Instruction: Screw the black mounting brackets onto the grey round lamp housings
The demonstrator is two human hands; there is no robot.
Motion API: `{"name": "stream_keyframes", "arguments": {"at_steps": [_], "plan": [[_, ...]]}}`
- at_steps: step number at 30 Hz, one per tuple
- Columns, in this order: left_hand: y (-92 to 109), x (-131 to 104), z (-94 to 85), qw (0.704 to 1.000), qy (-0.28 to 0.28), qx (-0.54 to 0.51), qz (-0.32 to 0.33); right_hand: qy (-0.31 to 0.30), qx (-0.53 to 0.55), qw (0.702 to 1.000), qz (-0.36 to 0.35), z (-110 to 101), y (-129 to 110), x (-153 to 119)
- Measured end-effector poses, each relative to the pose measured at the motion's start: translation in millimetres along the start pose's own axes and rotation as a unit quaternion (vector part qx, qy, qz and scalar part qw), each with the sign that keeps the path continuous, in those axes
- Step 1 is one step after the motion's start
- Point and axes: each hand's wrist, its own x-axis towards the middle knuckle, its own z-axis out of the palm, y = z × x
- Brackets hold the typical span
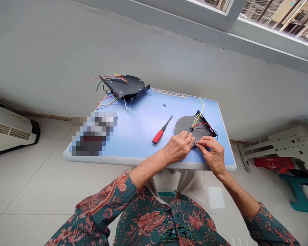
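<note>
Since loose screws (164, 105) lie on the desk (133, 119) and the screwdriver (158, 136) rests beside them out of hand, work on the plate (181, 124) looks unfinished. It lies at the desk's right side, under the hands, its wires (202, 103) already threaded through the central grommet (191, 129), their ends loose. The left hand (181, 145) bends its fingers together over the near edge; whether it grips underneath, I cannot tell. The right hand (213, 152) pinches a small part (195, 145), too small to identify, at that edge. The stack (133, 83) at far left seems further along, bright fastener heads dotting its top.

Plate and stack look like dark, matte sheet metal, rounded, with straight flanges; the wires are thin and springy, and the screwdriver's red handle is ribbed.
</note>
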Motion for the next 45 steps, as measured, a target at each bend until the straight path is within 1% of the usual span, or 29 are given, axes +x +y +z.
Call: {"name": "stream_keyframes", "arguments": {"at_steps": [5, 10, 15, 22, 26, 29, 33, 40, 43, 45], "plan": [[-0.5, -0.6, 0.4, 1.000, -0.004, -0.016, -0.002, 0.005, -0.020, 0.999, -0.040, -1.9, 0.7, -0.3], [-0.4, -0.8, 0.3, 1.000, 0.004, 0.017, 0.008, 0.014, -0.055, 0.993, -0.099, -3.1, 1.1, 1.9], [0.2, 0.0, 0.4, 1.000, 0.015, 0.020, 0.011, -0.003, -0.085, 0.986, -0.144, -4.4, -1.5, 4.4], [0.5, -0.1, 0.8, 0.999, 0.028, 0.033, 0.014, -0.016, -0.110, 0.982, -0.150, -5.9, -1.3, 4.3], [0.6, -0.5, 1.3, 0.999, 0.019, 0.024, 0.008, -0.030, -0.141, 0.978, -0.148, -6.4, -2.0, 3.4], [0.6, -0.6, 1.6, 1.000, 0.012, 0.016, 0.003, -0.031, -0.189, 0.970, -0.153, -5.8, -4.4, 2.9], [0.8, -0.3, 1.2, 1.000, 0.018, 0.018, 0.005, -0.041, -0.230, 0.958, -0.169, -4.3, -7.6, 2.7], [0.7, -0.5, 0.1, 1.000, 0.022, 0.018, 0.008, -0.055, -0.218, 0.960, -0.165, -4.2, -3.5, 3.7], [0.5, -0.6, 0.0, 0.999, 0.025, 0.018, 0.009, -0.069, -0.200, 0.964, -0.159, -6.6, -1.6, 7.2], [0.6, -0.5, -0.1, 0.999, 0.024, 0.019, 0.009, -0.081, -0.207, 0.961, -0.162, -7.8, -3.5, 9.3]]}}
